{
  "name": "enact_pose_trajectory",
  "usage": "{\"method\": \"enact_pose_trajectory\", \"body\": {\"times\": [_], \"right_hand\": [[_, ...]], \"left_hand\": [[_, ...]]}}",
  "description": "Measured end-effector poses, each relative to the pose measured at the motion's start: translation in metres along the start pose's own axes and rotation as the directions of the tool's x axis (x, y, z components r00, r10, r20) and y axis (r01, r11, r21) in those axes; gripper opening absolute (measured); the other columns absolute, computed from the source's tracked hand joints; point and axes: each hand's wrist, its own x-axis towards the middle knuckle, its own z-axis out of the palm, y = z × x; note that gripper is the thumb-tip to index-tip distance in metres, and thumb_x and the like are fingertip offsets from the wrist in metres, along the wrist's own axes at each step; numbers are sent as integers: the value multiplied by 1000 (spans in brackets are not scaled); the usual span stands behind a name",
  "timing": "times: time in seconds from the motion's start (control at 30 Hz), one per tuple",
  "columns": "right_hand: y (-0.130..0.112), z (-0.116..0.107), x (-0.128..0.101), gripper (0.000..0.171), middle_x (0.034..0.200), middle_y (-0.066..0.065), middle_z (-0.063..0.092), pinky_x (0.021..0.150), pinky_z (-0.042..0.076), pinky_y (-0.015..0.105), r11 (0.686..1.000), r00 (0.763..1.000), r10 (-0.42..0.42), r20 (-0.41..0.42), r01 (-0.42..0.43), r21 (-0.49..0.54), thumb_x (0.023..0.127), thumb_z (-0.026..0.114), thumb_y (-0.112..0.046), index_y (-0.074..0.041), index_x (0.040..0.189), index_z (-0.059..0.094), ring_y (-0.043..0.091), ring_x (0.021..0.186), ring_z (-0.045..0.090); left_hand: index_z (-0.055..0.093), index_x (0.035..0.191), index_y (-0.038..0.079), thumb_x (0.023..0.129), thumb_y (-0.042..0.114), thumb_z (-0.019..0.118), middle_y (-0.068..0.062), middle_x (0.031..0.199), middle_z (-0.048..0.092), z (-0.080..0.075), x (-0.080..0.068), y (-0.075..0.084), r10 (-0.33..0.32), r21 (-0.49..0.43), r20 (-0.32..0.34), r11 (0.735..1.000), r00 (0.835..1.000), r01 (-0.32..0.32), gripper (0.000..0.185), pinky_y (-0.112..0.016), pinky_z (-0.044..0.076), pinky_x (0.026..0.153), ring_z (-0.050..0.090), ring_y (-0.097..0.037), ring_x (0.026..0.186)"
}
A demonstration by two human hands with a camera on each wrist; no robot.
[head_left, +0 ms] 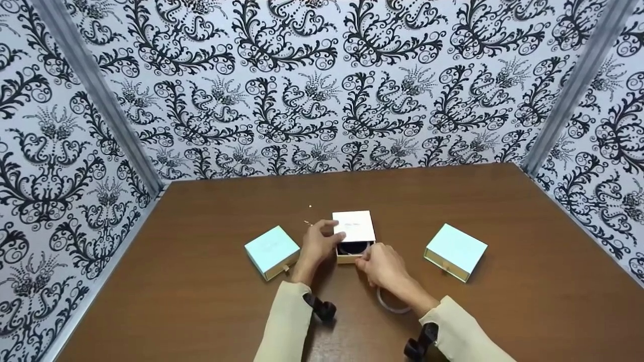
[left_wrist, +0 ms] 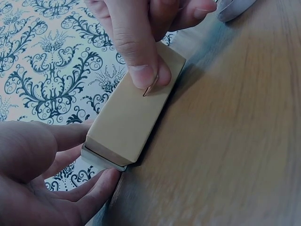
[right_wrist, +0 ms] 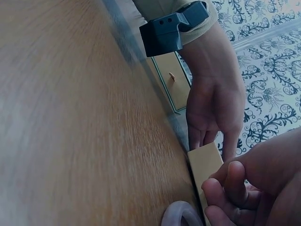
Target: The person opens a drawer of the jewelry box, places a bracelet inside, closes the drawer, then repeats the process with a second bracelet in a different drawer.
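Note:
In the head view a small white-topped drawer box (head_left: 353, 226) stands mid-table, its drawer (head_left: 347, 260) partly out and showing a dark inside. My left hand (head_left: 318, 245) grips the box's outer sleeve (left_wrist: 101, 160), thumb and fingers on its sides. At the drawer's tan front (left_wrist: 127, 117), my right hand (head_left: 385, 265) pinches the small pull tab (left_wrist: 149, 87) between thumb and forefinger, as the left wrist view shows. A pale ring-shaped bangle (head_left: 393, 302) lies on the table under my right forearm; part of it is hidden.
A mint-green drawer box (head_left: 271, 251) sits left of my left hand, and another mint-green box (head_left: 455, 251) stands to the right. Tiny white pieces (head_left: 308, 222) lie behind my left hand. Patterned wall panels (head_left: 322, 100) border the brown table (head_left: 201, 301).

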Motion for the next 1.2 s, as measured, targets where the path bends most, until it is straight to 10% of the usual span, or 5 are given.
{"method": "enact_pose_trajectory", "body": {"times": [1.2], "right_hand": [[2,2,5,35,37,-6,53,61,49,31,1000,1000,-10,-27,9,-6,91,68,-20,-16,56,67,7,37,52]], "left_hand": [[69,124,10,90,19,75,-16,115,73,0,3,0,-10,33,-8,999,1000,10,36,-38,54,88,68,-27,105]]}}
